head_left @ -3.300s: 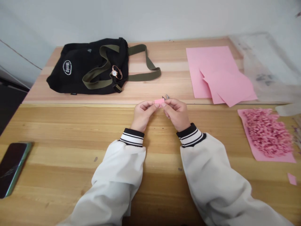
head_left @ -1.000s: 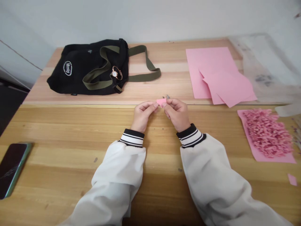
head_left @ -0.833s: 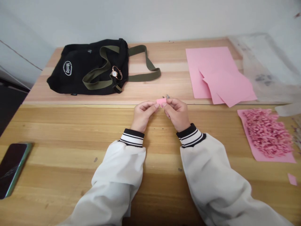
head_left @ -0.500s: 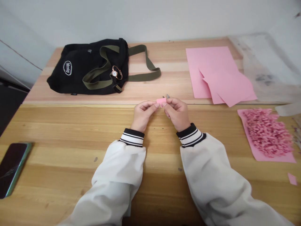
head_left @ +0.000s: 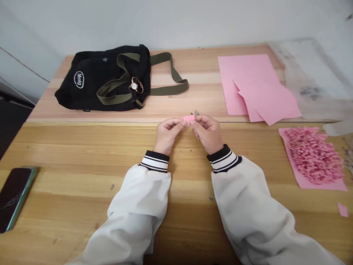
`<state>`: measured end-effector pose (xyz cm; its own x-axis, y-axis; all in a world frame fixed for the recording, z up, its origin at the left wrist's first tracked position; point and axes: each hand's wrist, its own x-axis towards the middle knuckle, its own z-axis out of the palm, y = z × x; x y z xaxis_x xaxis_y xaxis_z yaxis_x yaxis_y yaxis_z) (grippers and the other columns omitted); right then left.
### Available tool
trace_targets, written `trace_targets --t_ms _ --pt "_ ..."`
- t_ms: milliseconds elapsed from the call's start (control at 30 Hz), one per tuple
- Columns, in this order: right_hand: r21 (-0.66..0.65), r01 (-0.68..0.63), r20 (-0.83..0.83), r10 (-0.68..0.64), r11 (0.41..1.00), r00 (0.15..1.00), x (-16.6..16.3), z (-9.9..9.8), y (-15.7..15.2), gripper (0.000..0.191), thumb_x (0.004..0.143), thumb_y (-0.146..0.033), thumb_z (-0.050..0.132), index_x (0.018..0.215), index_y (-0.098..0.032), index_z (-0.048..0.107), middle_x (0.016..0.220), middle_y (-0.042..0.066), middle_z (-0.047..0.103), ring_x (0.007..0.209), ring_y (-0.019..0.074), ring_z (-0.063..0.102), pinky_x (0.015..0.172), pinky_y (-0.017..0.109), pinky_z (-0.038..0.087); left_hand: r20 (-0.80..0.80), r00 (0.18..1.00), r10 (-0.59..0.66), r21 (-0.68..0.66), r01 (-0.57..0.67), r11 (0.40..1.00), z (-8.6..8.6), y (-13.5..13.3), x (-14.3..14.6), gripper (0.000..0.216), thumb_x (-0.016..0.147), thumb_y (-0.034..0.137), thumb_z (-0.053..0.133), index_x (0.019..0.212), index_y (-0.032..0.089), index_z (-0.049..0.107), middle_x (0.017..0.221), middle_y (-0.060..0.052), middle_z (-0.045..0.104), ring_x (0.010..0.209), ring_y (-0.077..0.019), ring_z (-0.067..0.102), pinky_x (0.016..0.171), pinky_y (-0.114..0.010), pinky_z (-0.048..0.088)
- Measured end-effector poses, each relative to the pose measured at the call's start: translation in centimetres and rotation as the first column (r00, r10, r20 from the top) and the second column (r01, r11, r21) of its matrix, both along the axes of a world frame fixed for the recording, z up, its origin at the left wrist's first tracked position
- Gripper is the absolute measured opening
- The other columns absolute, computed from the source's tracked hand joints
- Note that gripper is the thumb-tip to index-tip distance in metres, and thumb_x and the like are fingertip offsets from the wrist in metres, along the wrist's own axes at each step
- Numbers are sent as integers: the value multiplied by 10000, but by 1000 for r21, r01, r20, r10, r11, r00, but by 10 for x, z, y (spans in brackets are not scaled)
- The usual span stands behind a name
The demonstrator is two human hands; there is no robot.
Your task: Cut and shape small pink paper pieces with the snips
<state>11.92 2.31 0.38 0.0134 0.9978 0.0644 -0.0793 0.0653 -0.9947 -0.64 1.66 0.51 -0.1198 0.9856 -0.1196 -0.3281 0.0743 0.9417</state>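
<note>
Between my two hands, over the middle of the wooden table, is a small piece of pink paper (head_left: 188, 118). My left hand (head_left: 167, 135) is closed, pinching the paper's left side between thumb and forefinger. On the other side my right hand (head_left: 208, 133) is closed too, its thumb and forefinger gripping the lower right part of the paper. Grey metal tips (head_left: 196, 112) poke out just beyond my right fingers; the rest of that tool is hidden, and I cannot tell whether the hand holds it.
Back left lies a black bag (head_left: 96, 81) with a wristwatch (head_left: 134, 86) on it. Pink sheets (head_left: 248, 70) overlap at back right, beside clear plastic (head_left: 311, 81). Curled pink paper pieces (head_left: 314, 156) are heaped on a sheet. A pink scrap (head_left: 342, 209) and a phone (head_left: 16, 195) lie nearer.
</note>
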Motion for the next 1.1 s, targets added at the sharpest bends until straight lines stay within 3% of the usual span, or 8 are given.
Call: trace_targets --t_ms 600,900,1100 --pt "7 -4 -7 4 1000 1000 0 1 0 298 687 -438 713 659 -181 566 433 -87 425 410 46 339 401 224 239 1 1000 -4 -10 4 1000 2 -1 0 252 510 334 850 588 161 685 571 22 623 561 -69 518 639 -231 441" --pt "9 -7 -12 7 1000 1000 0 1 -1 321 682 -466 713 669 -184 561 436 -89 431 400 47 340 400 231 251 102 994 -42 8 42 999 2 0 -2 204 563 321 811 571 164 680 589 4 615 569 -82 501 595 -248 402" --pt "14 -5 -33 5 1000 999 0 1 -1 308 679 -447 718 662 -185 558 436 -85 439 406 52 354 412 231 267 43 998 -36 8 36 999 2 -1 -2 202 562 316 820 587 165 687 580 17 612 567 -73 501 623 -240 412"
